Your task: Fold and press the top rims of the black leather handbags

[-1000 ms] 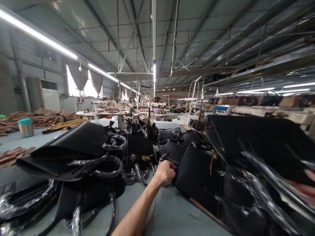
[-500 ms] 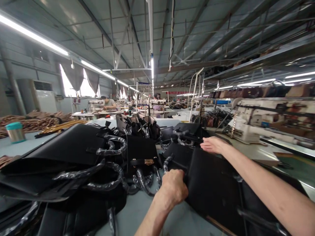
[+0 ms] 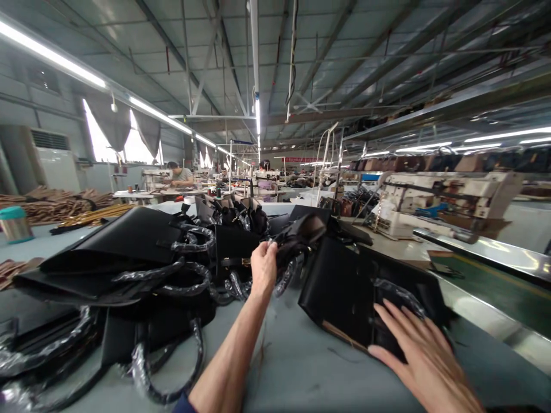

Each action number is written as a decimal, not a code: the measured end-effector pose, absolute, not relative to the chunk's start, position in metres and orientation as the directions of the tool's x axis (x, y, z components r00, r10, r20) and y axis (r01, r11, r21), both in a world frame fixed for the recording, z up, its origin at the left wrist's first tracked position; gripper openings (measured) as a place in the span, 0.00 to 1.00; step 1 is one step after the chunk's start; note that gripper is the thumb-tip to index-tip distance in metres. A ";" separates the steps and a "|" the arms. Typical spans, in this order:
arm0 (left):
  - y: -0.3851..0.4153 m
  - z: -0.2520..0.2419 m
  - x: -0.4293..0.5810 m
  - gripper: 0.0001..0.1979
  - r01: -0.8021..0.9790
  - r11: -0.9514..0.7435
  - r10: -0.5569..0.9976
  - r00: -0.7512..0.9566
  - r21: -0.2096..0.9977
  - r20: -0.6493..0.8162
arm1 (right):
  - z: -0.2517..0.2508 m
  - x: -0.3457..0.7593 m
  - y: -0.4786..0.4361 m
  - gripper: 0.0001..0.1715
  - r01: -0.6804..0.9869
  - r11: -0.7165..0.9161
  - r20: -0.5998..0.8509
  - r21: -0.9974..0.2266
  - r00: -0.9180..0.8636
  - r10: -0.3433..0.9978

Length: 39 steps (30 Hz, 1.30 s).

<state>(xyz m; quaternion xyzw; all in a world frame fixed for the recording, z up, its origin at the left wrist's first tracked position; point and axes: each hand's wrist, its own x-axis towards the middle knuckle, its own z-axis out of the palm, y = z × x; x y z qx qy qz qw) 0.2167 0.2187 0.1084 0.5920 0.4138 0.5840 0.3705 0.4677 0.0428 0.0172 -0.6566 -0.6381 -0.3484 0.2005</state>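
Note:
My left hand [image 3: 263, 268] is closed on a black handbag [image 3: 303, 234], which is lifted and tilted, smeared by motion. The exact part in my fingers is hidden. Lower right, my right hand [image 3: 415, 350] is spread with fingers apart over another black handbag [image 3: 344, 281] lying on its side. Its fingertips reach close to that bag's plastic-wrapped handle [image 3: 400, 292]. Left of my hands, more black bags [image 3: 116, 235] are piled up, their handles in clear wrap. One bag with a metal clasp [image 3: 235, 244] lies just behind my left hand.
The blue-grey table [image 3: 293, 361] has loose threads on it. A teal-lidded steel cup [image 3: 16, 225] stands far left, near stacked brown pieces [image 3: 55, 203]. A sewing machine [image 3: 443, 195] and a metal-edged bench [image 3: 486, 252] are on the right. A person [image 3: 181, 175] sits further back.
My left hand has moved up and away with a handbag in it. My right hand has come back toward me, down onto the right-hand bag. The view has turned slightly right.

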 end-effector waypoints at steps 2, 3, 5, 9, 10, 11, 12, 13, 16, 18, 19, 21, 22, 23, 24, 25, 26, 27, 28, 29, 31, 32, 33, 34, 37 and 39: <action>0.210 0.120 0.209 0.13 -0.219 -0.347 0.936 -0.024 0.912 0.350 | 0.011 0.459 0.045 0.33 0.974 -0.101 0.695 0.203 -0.071 0.716; 0.203 0.127 0.203 0.13 -0.310 -0.332 0.937 -0.004 0.891 0.349 | 0.012 0.454 0.048 0.32 0.975 -0.086 0.683 0.206 -0.080 0.726; 0.188 0.145 0.190 0.13 -0.405 -0.329 0.923 0.055 0.853 0.382 | 0.018 0.445 0.058 0.29 0.978 -0.052 0.667 0.200 -0.097 0.739; 0.149 0.175 0.156 0.13 -0.472 -0.287 0.908 0.144 0.834 0.394 | 0.024 0.438 0.072 0.27 0.986 0.008 0.654 0.167 -0.117 0.747; 0.139 0.176 0.148 0.13 -0.486 -0.256 0.916 0.153 0.836 0.370 | 0.025 0.438 0.074 0.26 0.988 0.027 0.655 0.151 -0.121 0.746; 0.130 0.175 0.140 0.13 -0.499 -0.219 0.926 0.164 0.838 0.340 | 0.025 0.437 0.074 0.26 0.990 0.049 0.659 0.129 -0.123 0.742; 0.120 0.171 0.132 0.13 -0.511 -0.179 0.934 0.180 0.841 0.308 | 0.027 0.436 0.073 0.26 0.993 0.070 0.669 0.097 -0.117 0.734; 0.111 0.164 0.124 0.14 -0.524 -0.136 0.939 0.202 0.841 0.278 | 0.029 0.432 0.070 0.25 0.995 0.089 0.689 0.051 -0.099 0.718; 0.084 0.136 0.103 0.14 -0.565 -0.024 0.949 0.248 0.825 0.197 | 0.045 0.405 0.045 0.26 0.973 0.154 0.762 -0.170 0.030 0.647; 0.063 0.118 0.093 0.15 -0.574 0.024 0.960 0.242 0.819 0.141 | 0.061 0.376 0.018 0.24 0.911 0.235 0.754 -0.338 0.113 0.647; 0.051 0.110 0.089 0.15 -0.574 0.041 0.966 0.232 0.818 0.115 | 0.069 0.359 0.003 0.22 0.874 0.264 0.727 -0.408 0.136 0.673; 0.026 0.099 0.084 0.16 -0.586 0.059 0.976 0.205 0.808 0.077 | 0.082 0.327 -0.028 0.18 0.820 0.307 0.725 -0.483 0.178 0.666; 0.014 0.095 0.082 0.16 -0.601 0.059 0.980 0.186 0.797 0.068 | 0.087 0.312 -0.042 0.16 0.812 0.331 0.739 -0.481 0.171 0.652; 0.002 0.092 0.082 0.15 -0.621 0.053 0.984 0.165 0.782 0.065 | 0.089 0.299 -0.054 0.14 0.816 0.372 0.770 -0.443 0.133 0.624; -0.009 0.089 0.081 0.15 -0.642 0.043 0.987 0.145 0.765 0.067 | 0.089 0.288 -0.063 0.13 0.824 0.407 0.793 -0.395 0.082 0.604; -0.019 0.087 0.081 0.14 -0.661 0.033 0.989 0.130 0.750 0.072 | 0.088 0.278 -0.071 0.14 0.833 0.433 0.809 -0.345 0.029 0.588; -0.027 0.085 0.081 0.13 -0.674 0.026 0.990 0.120 0.739 0.075 | 0.085 0.270 -0.076 0.17 0.841 0.447 0.813 -0.304 -0.015 0.582; -0.034 0.083 0.081 0.12 -0.682 0.023 0.991 0.114 0.731 0.075 | 0.082 0.264 -0.079 0.20 0.849 0.447 0.807 -0.283 -0.042 0.590; -0.040 0.081 0.081 0.12 -0.687 0.026 0.991 0.112 0.726 0.071 | 0.078 0.258 -0.081 0.24 0.855 0.437 0.794 -0.280 -0.050 0.606; -0.044 0.079 0.081 0.12 -0.691 0.033 0.992 0.112 0.722 0.062 | 0.076 0.254 -0.081 0.27 0.859 0.423 0.777 -0.289 -0.048 0.628; -0.052 0.075 0.081 0.12 -0.700 0.046 0.992 0.113 0.713 0.047 | 0.073 0.248 -0.081 0.26 0.850 0.417 0.743 -0.321 -0.048 0.668; -0.055 0.073 0.081 0.12 -0.705 0.049 0.993 0.113 0.708 0.043 | 0.073 0.245 -0.081 0.22 0.845 0.424 0.729 -0.327 -0.059 0.682; -0.058 0.071 0.082 0.12 -0.710 0.050 0.993 0.111 0.702 0.042 | 0.074 0.244 -0.082 0.18 0.843 0.429 0.726 -0.325 -0.068 0.684; -0.061 0.070 0.083 0.12 -0.716 0.052 0.993 0.110 0.697 0.040 | 0.076 0.242 -0.085 0.14 0.848 0.426 0.738 -0.314 -0.064 0.672; -0.069 0.068 0.090 0.13 -0.744 0.053 0.994 0.104 0.666 0.037 | 0.076 0.238 -0.101 0.15 0.897 0.373 0.821 -0.239 -0.019 0.571; -0.073 0.068 0.097 0.14 -0.765 0.066 0.992 0.117 0.641 0.038 | 0.070 0.233 -0.116 0.20 0.917 0.365 0.872 -0.162 -0.039 0.487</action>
